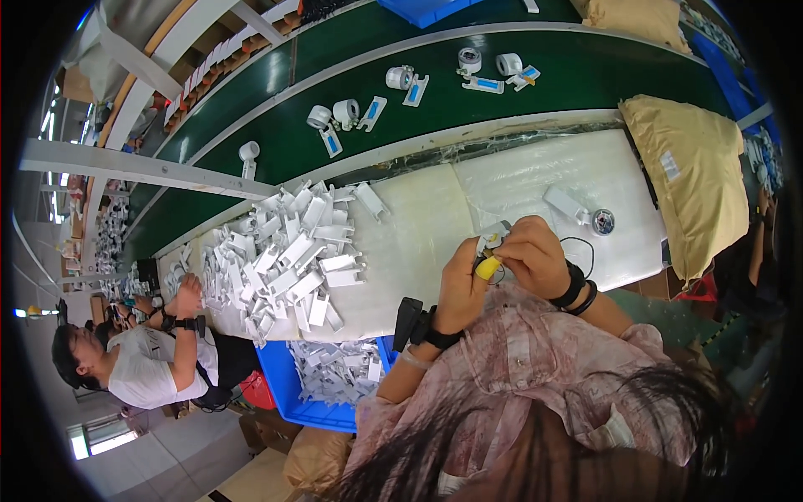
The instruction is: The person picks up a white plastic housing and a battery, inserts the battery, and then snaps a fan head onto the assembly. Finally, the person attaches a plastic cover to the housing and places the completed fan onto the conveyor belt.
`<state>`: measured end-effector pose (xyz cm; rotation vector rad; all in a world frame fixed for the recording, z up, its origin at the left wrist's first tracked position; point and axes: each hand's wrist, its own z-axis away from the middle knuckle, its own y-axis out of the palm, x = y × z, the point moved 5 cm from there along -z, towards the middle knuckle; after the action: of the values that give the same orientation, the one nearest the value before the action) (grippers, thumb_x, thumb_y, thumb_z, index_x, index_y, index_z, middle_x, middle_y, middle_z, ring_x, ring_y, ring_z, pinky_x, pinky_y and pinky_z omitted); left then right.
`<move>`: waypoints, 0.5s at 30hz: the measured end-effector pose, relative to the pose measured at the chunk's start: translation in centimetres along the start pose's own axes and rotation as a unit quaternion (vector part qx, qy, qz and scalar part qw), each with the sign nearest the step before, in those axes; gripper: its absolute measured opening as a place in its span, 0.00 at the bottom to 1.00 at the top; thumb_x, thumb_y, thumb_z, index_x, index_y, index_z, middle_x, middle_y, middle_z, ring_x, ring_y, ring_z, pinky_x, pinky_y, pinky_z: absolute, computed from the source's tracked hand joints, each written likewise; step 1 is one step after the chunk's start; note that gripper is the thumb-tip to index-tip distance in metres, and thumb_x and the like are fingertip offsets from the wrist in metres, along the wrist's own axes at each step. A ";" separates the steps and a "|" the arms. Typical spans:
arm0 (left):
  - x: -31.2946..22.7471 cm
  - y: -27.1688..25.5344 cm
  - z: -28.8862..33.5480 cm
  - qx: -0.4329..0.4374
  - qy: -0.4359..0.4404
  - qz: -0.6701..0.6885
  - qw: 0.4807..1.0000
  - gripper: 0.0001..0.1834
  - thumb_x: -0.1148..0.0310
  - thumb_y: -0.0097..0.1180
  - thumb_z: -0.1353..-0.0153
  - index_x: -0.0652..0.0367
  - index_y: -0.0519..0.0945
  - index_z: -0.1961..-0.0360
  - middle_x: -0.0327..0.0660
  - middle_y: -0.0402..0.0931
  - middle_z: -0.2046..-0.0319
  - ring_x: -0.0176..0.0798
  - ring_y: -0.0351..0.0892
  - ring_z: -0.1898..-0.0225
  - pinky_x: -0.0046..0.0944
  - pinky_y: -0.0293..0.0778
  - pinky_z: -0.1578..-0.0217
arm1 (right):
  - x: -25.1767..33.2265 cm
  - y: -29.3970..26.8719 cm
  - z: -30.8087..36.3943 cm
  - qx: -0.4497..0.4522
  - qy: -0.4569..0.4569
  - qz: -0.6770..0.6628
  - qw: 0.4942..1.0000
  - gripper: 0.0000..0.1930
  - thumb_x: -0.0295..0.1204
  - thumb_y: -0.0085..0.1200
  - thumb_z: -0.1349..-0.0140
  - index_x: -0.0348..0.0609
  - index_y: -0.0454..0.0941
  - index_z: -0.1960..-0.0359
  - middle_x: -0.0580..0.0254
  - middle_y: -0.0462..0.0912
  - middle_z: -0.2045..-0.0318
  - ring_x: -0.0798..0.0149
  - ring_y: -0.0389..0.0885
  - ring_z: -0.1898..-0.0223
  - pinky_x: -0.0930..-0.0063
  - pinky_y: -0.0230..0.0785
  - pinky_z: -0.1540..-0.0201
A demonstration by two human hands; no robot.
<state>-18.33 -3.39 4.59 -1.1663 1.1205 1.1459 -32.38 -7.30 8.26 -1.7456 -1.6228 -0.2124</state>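
Close to my body, over the near edge of the padded table, both hands are closed around one small grey-white plastic part [494,232]. My left hand [458,289] grips it from the left. Fingers of my right hand [536,256] pinch at its near side. A yellow piece [488,268] shows between the hands; whether it belongs to the part or is separate, I cannot tell. Beyond my right hand lie a white rectangular housing [567,203] and a small round part with a dark face [602,222]. A thin dark wire [589,244] curves beside my right wrist.
A heap of white plastic housings [288,251] covers the table's left part. Below it stands a blue bin [280,381] of small white parts. White round units sit on the green conveyor [276,125]. A brown paper sack [694,176] stands right; a co-worker [155,360] works left.
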 end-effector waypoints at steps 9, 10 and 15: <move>-0.6 0.1 -0.1 0.002 0.007 0.003 1.000 0.10 0.70 0.45 0.31 0.63 0.72 0.54 0.34 0.71 0.75 0.24 0.68 0.75 0.26 0.68 0.77 | 0.1 -0.1 -0.6 0.026 -0.029 -0.011 0.999 0.13 0.20 0.64 0.55 0.41 0.78 0.66 0.61 0.77 0.72 0.57 0.75 0.70 0.67 0.67 0.63; -0.5 0.1 0.0 -0.004 0.008 0.005 1.000 0.10 0.71 0.45 0.31 0.63 0.72 0.54 0.34 0.71 0.75 0.24 0.68 0.75 0.26 0.67 0.77 | 0.2 -0.1 -0.6 0.020 -0.028 -0.010 0.999 0.13 0.20 0.64 0.55 0.41 0.78 0.66 0.61 0.77 0.72 0.57 0.75 0.70 0.67 0.67 0.64; -0.4 0.2 0.2 -0.016 0.003 0.034 0.999 0.09 0.72 0.44 0.31 0.64 0.72 0.53 0.35 0.72 0.74 0.24 0.68 0.75 0.25 0.67 0.78 | 0.3 0.2 -0.8 0.005 -0.020 -0.018 1.000 0.13 0.19 0.64 0.56 0.41 0.78 0.67 0.61 0.75 0.73 0.57 0.74 0.71 0.67 0.66 0.66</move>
<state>-18.55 -3.25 4.98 -1.1636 1.1576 1.2175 -31.90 -7.51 8.90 -1.7249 -1.6823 -0.1868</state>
